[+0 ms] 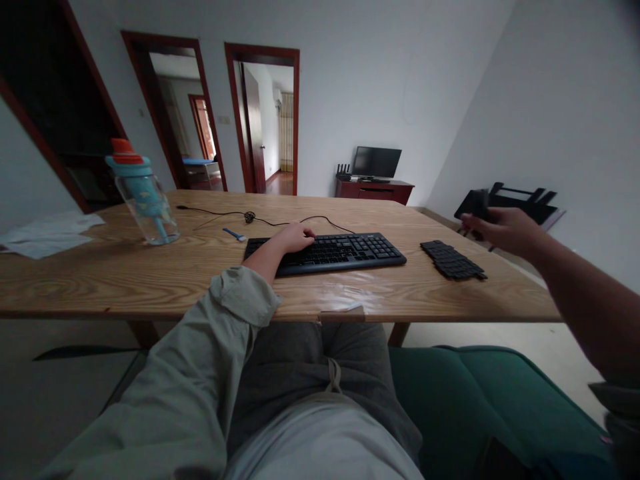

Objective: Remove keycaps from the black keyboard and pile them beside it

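Note:
A black keyboard (350,250) lies near the front middle of the wooden table. My left hand (294,239) rests on its left part, fingers bent over the keys and holding it; the fingertips are partly hidden. To the right of the keyboard, black keycaps (453,260) appear to be laid close together in rows. My right hand (505,225) is raised beyond them, near the table's right edge, fingers closed around a small dark object (481,203). That object is blurred against black furniture, so its kind is unclear.
A small blue-handled brush (234,234) lies left of the keyboard. The black cable (280,223) runs behind it. A clear bottle with an orange cap (150,210) and white papers (45,233) are at left. Brown tape (343,315) covers part of the table (200,293) edge.

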The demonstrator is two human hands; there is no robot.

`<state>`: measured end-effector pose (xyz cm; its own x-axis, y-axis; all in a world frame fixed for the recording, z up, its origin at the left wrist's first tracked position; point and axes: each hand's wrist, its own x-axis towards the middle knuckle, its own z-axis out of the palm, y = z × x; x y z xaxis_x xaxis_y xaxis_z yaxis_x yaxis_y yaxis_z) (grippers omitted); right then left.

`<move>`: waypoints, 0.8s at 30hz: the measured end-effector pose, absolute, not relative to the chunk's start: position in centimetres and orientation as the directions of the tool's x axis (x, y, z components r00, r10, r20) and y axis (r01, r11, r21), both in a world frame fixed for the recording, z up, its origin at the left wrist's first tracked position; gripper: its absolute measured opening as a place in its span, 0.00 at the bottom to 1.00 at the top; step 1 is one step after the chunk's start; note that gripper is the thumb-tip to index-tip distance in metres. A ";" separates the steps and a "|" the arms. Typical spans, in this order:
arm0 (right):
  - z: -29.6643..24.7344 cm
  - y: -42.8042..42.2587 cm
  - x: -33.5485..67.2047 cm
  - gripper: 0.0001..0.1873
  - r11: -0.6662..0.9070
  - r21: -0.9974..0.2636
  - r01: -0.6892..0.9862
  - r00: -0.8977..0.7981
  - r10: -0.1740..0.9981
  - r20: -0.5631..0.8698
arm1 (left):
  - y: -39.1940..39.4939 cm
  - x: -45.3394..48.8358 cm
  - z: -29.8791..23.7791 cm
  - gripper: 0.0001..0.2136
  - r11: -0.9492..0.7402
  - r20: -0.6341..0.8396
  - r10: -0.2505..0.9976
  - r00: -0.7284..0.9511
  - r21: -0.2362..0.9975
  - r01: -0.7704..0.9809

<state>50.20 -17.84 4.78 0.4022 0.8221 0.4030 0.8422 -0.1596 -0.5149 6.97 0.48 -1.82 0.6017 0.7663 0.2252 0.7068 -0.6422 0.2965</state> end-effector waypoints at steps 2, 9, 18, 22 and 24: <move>5.8 -16.2 45.6 0.15 0.012 -0.536 0.844 0.284 0.838 0.465 | 0.5 7.0 -1.8 0.15 -0.644 0.225 0.764 0.604 0.291 0.707; 2.9 -8.8 30.1 0.21 0.566 -0.532 0.629 -0.065 0.721 0.690 | -0.4 6.9 -1.5 0.14 -0.672 0.247 0.741 0.624 0.259 0.694; -1.8 -5.3 28.7 0.30 0.433 -0.554 0.711 0.152 0.675 0.722 | -2.2 8.6 -1.1 0.13 -0.741 0.356 0.671 0.651 0.300 0.600; -2.2 -5.2 29.4 0.31 0.371 -0.599 0.710 0.212 0.698 0.684 | -3.1 9.9 -1.0 0.12 -0.772 0.372 0.635 0.676 0.326 0.545; -2.3 -5.3 29.1 0.31 0.393 -0.612 0.686 0.174 0.728 0.663 | -3.2 10.2 -1.1 0.12 -0.778 0.388 0.627 0.675 0.332 0.532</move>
<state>29.09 -5.35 -2.29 0.1743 0.7281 0.6630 0.6862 0.3931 -0.6121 10.22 -3.16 -1.11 0.6750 0.6275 0.3882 0.5325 -0.7785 0.3324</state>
